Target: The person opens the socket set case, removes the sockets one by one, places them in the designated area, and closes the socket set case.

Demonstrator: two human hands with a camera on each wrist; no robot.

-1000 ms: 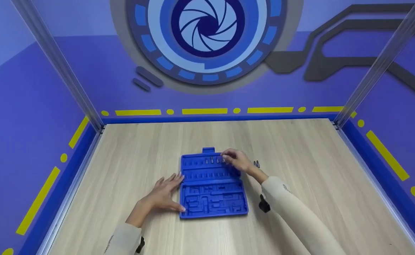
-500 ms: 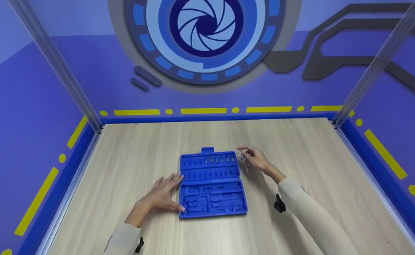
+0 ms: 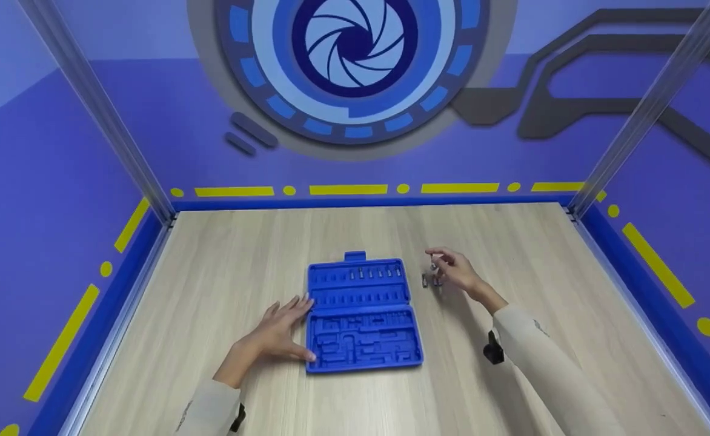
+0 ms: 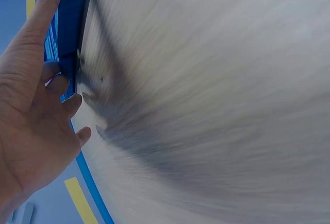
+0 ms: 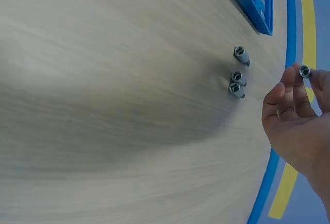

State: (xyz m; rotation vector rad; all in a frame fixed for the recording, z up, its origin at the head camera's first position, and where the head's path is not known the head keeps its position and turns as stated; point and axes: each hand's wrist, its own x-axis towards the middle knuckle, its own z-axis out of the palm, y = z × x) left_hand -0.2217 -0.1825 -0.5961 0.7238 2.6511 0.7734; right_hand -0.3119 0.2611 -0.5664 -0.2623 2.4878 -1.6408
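An open blue plastic socket case [image 3: 364,368] lies on the table, its moulded recesses facing up. Along its left side my left hand [image 3: 279,330] is spread, the thumb at the front corner and the fingertips near the hinge. To the right of the case, my right hand [image 3: 459,274] is raised above the table. Its thumb and fingertips pinch a small metal socket [image 5: 304,71], hollow end showing in the right wrist view. Below stand three more small metal sockets: one [image 5: 241,55] apart, and two, a middle one [image 5: 237,78] and a lower one [image 5: 236,90], side by side.
Several metal pieces [image 3: 371,273] sit in the upper row of the case's lid half. A latch tab [image 3: 355,255] juts from the far edge. Blue-violet panels [image 3: 355,169] wall the wooden table [image 3: 240,254] at the back and sides, with metal posts at the corners.
My right hand has moved right, from over the upper right of the case to above the loose sockets beside it. The left hand stays on the case's left edge.
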